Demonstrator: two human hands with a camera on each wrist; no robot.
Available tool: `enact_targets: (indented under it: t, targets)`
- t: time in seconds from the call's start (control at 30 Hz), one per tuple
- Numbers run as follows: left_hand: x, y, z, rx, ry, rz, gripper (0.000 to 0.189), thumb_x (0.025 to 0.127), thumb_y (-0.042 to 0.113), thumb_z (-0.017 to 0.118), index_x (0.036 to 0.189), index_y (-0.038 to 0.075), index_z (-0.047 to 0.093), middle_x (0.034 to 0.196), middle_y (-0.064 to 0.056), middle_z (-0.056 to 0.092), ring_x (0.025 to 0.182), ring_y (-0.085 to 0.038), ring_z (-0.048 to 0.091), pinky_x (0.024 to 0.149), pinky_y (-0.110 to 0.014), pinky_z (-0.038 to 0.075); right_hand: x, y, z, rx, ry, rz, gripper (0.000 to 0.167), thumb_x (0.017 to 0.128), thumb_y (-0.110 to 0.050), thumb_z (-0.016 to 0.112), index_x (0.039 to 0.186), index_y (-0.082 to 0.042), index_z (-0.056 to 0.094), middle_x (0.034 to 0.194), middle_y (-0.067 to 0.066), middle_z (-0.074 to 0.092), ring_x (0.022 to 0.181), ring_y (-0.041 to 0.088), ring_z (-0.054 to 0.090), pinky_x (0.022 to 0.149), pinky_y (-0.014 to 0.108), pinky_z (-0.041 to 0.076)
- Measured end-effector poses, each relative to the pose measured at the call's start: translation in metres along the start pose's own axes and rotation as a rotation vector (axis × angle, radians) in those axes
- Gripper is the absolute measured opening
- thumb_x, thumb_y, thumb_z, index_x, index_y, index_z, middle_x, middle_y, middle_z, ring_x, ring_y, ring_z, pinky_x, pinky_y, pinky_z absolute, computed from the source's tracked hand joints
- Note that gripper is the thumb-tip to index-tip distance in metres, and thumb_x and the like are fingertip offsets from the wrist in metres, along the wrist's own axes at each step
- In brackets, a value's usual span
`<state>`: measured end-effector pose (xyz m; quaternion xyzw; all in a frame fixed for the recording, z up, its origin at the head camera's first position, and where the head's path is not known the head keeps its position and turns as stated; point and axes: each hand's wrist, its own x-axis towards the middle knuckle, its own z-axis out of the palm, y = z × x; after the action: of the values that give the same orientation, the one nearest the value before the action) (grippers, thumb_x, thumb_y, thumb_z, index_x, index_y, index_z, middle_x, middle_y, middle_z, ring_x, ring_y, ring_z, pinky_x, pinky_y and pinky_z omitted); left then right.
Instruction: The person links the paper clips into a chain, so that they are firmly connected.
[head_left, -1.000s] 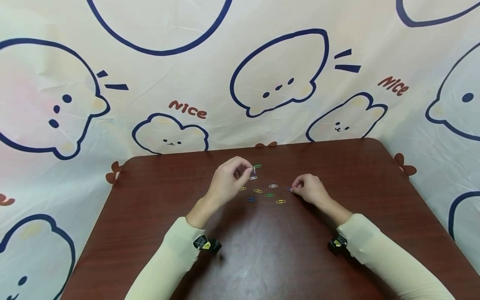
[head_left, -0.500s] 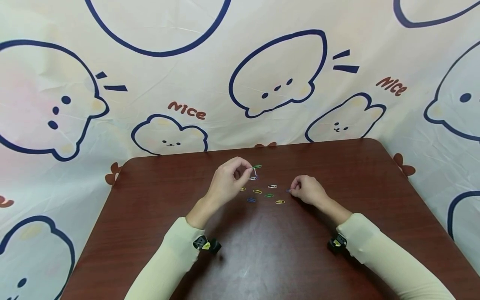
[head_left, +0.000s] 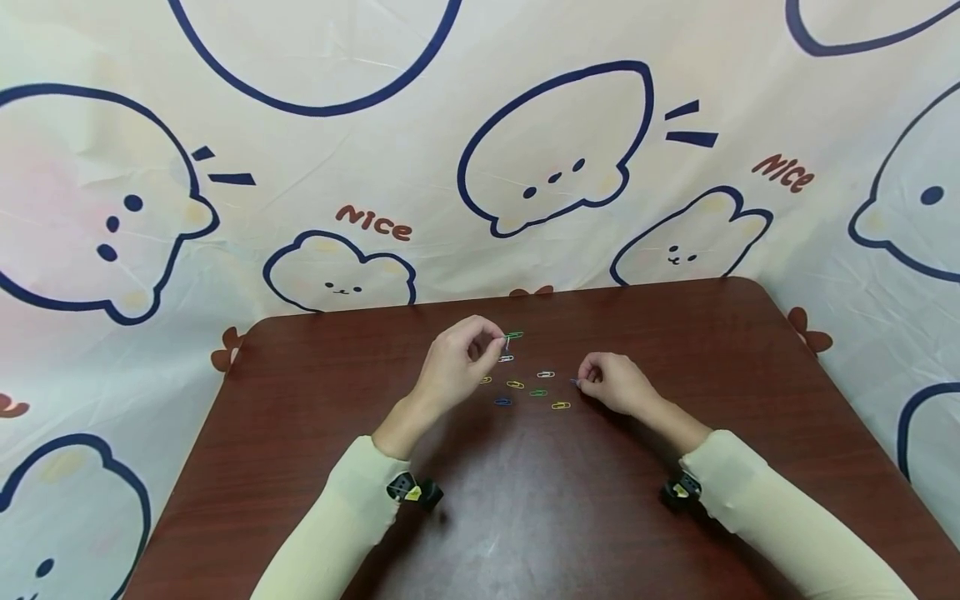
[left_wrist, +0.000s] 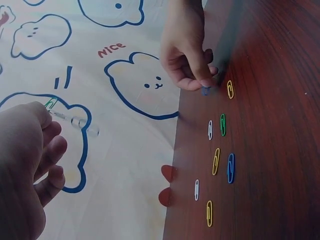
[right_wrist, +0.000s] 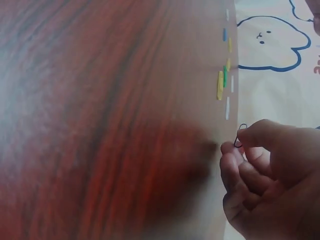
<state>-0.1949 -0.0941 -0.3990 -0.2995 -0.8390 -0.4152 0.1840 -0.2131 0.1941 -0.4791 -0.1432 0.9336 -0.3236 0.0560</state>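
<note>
My left hand (head_left: 453, 358) is raised over the far middle of the table, thumb and forefinger pinching a green paper clip (left_wrist: 51, 103). From the pinch, pale, see-through-looking clips (left_wrist: 78, 122) dangle in a short string, blurred in the left wrist view. Farther right, my right hand (head_left: 617, 382) pinches a blue paper clip (right_wrist: 241, 136) by one end; its wire loop sticks out past the thumb and forefinger, toward the left hand. The right hand's other fingers are curled in below. A gap separates the two hands.
Between and below the hands, loose paper clips lie on the brown table (head_left: 495, 517): white (head_left: 546, 374), another white (left_wrist: 196, 190), green (head_left: 538, 392), blue (head_left: 503, 402) and several yellow ones (head_left: 561, 406). A cartoon-printed cloth (head_left: 420, 150) hangs behind the table's far edge.
The right hand has shifted a touch left and turned slightly, tilting the blue clip. The dangling clips swing a little under the left hand, which stays in place.
</note>
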Motion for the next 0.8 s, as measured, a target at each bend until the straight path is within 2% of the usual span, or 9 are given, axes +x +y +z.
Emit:
enact_targets:
  t: [0.4,0.63,0.8]
  targets:
    - [0.0,0.001,-0.001,0.0,-0.007,-0.009,0.005,0.094,0.006,0.072,0.097,0.007,0.069,0.086,0.0,0.063,0.071,-0.011,0.054,0.063,-0.025,0.049,-0.008,-0.016,-0.025,0.157,0.056,-0.077,0.004,0.089,-0.003,0.071,0.09,-0.006,0.068,0.081,0.002,0.064,0.071,0.018,0.055,0.06,0.027,0.047]
    - [0.001,0.002,-0.002,0.002,-0.01,-0.001,0.004,0.096,0.009,0.069,0.098,0.006,0.069,0.086,0.0,0.063,0.071,-0.011,0.054,0.064,-0.025,0.049,-0.012,-0.021,-0.039,0.202,0.071,-0.078,0.007,0.092,-0.001,0.068,0.093,-0.008,0.07,0.085,0.003,0.066,0.077,0.021,0.058,0.066,0.027,0.049]
    - [0.001,0.002,-0.002,0.0,-0.017,-0.003,0.006,0.097,0.011,0.069,0.098,0.005,0.069,0.086,0.0,0.063,0.071,-0.011,0.054,0.064,-0.025,0.049,-0.016,-0.03,-0.048,0.245,0.08,-0.1,0.007,0.092,-0.003,0.071,0.091,-0.01,0.072,0.084,0.005,0.068,0.074,0.021,0.058,0.063,0.026,0.048]
